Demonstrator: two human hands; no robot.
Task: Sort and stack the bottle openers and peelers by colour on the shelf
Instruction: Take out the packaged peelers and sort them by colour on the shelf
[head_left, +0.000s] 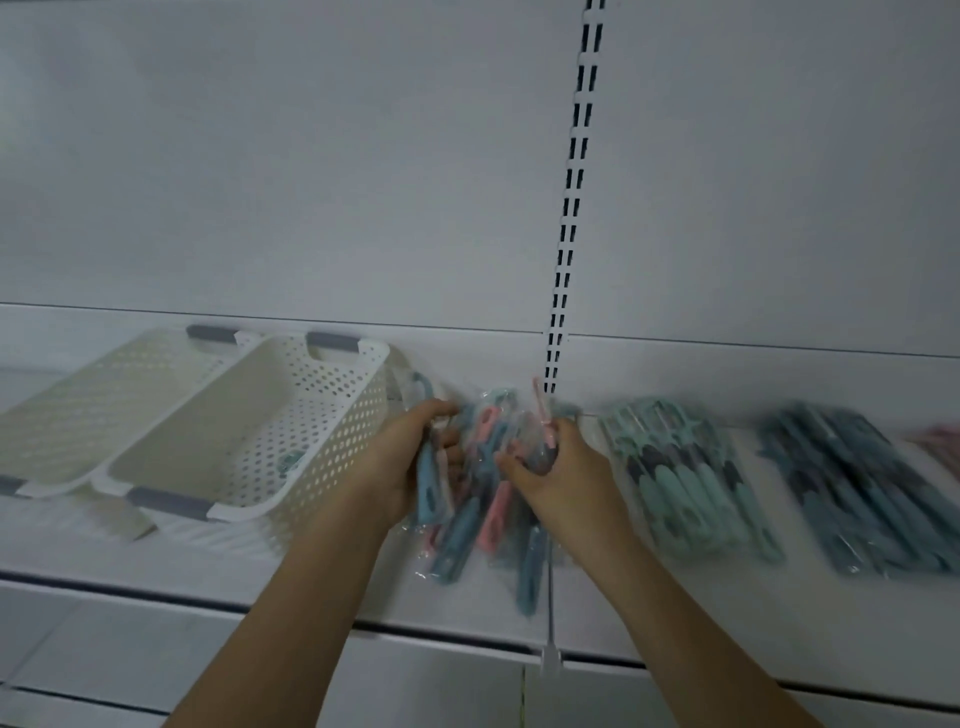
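Utensils in clear sleeves, mixed pile (480, 499) mid-shelf, pink, blue and teal together. Judgement: light, stiff plastic handles, but the film wrap is slick and crinkly, so they'll slide over each other; best taken by the handle body through the wrap, not by loose film. Frame is motion-blurred, so peeler vs opener can't be told.

Left hand (410, 462): fingers curled round a light-blue wrapped piece (428, 486) at the pile's left edge, just beside the white perforated basket (332, 410). Right hand (550, 480): fingers closed in a pinch on a pink wrapped piece (540, 410) that sticks up above the pile; exact contact is blurred.

Sorted already, right of the hands on the shelf (675, 613): teal stack (691, 483), then dark-blue stack (857, 493), then a pink bit (943, 447) at the frame edge. A second cream basket (104, 395) sits further left.
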